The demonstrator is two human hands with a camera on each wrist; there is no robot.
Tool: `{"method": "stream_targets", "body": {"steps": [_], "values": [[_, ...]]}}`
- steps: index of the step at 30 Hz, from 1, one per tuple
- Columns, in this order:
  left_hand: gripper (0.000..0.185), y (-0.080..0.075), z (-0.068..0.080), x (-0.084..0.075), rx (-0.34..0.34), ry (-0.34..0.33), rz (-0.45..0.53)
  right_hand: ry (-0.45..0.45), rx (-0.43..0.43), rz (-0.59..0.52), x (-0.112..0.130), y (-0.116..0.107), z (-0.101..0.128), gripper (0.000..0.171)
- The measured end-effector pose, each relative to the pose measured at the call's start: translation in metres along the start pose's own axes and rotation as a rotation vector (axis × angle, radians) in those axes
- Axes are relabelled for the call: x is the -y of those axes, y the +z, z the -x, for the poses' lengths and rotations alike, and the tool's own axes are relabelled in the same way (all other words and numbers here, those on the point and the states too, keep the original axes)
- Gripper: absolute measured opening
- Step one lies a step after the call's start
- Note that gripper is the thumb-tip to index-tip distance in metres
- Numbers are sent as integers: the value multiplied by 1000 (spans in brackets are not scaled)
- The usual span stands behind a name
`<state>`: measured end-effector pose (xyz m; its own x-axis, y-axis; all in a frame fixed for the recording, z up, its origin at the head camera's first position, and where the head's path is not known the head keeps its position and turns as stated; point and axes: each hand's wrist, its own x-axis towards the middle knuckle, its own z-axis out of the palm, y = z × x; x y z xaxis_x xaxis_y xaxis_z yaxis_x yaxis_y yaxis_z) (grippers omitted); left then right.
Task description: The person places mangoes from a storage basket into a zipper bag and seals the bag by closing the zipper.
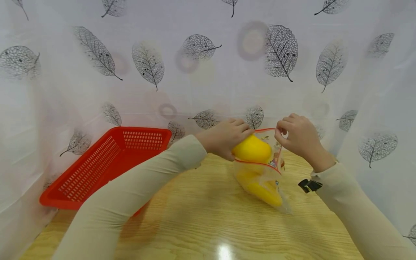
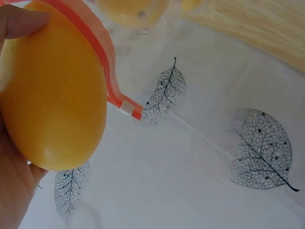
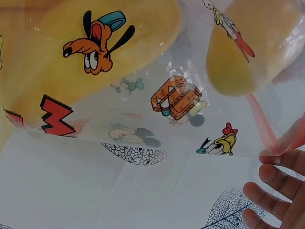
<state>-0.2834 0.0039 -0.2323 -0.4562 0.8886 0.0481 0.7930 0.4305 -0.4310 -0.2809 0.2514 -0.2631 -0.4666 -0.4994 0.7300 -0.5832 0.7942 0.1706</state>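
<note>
My left hand (image 1: pixel 225 139) holds a smooth yellow mango (image 1: pixel 253 150) at the mouth of a clear zip bag (image 1: pixel 286 208) with a red-edged opening. In the left wrist view the thumb lies over the mango (image 2: pixel 57 95), with the red zip strip and its white slider (image 2: pixel 127 107) beside it. My right hand (image 1: pixel 299 137) pinches the bag's red rim at the far right corner, fingertips (image 3: pixel 270 157) drawing it outward. More yellow fruit (image 1: pixel 264 191) lies inside the bag, seen through the cartoon-printed plastic (image 3: pixel 138 112).
A red plastic basket (image 1: pixel 82 169) with slotted walls stands at the left, partly behind my left sleeve. Wood-grain table (image 1: pixel 201 216) lies beneath. A white curtain (image 1: pixel 221 86) printed with dark leaves hangs close behind. A black clip-like piece (image 1: pixel 310 185) sits at my right cuff.
</note>
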Motion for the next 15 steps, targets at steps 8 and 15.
{"method": "stream_targets", "body": {"steps": [8, 15], "values": [[84, -2, -5, -3, 40, -7, -31, -1, 7, 2, 1, -2, 1, 17], [83, -2, -11, -7, 64, -15, -30, -2, 17, -1, 1, -3, 1, 17]]}}
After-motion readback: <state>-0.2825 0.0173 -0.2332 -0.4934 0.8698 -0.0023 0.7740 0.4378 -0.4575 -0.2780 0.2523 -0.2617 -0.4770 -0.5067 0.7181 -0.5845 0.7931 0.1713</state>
